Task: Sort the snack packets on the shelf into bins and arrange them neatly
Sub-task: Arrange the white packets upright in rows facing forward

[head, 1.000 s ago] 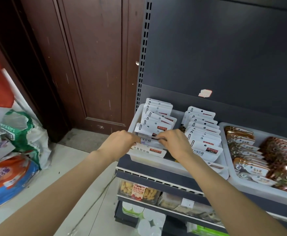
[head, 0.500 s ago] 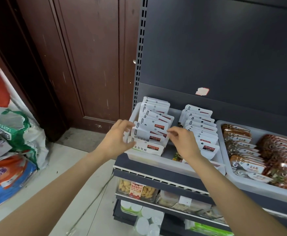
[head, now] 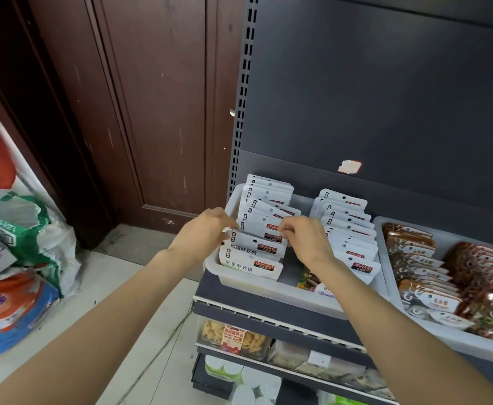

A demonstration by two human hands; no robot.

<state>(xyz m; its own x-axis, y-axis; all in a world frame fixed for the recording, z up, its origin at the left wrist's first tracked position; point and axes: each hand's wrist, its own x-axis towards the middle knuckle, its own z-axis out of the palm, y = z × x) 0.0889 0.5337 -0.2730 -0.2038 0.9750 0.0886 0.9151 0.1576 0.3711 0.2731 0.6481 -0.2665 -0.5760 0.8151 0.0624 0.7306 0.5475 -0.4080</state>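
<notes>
Forearms extend from the lower edge of the view toward a white bin [head: 271, 286] on the dark shelf [head: 268, 309]. Left hand [head: 201, 233] meets the left side of the near row of white snack packets [head: 261, 229], fingers curled onto a packet's edge; right hand [head: 305, 239] pinches the right side of the same row with bent fingers. A second row of white packets [head: 347, 226] stands just beside, in the same bin. Brown packets [head: 415, 255] fill the neighbouring bin [head: 384, 226] to the right. Beyond stand the grey back panel [head: 385, 97] and a brown wooden door [head: 157, 112].
</notes>
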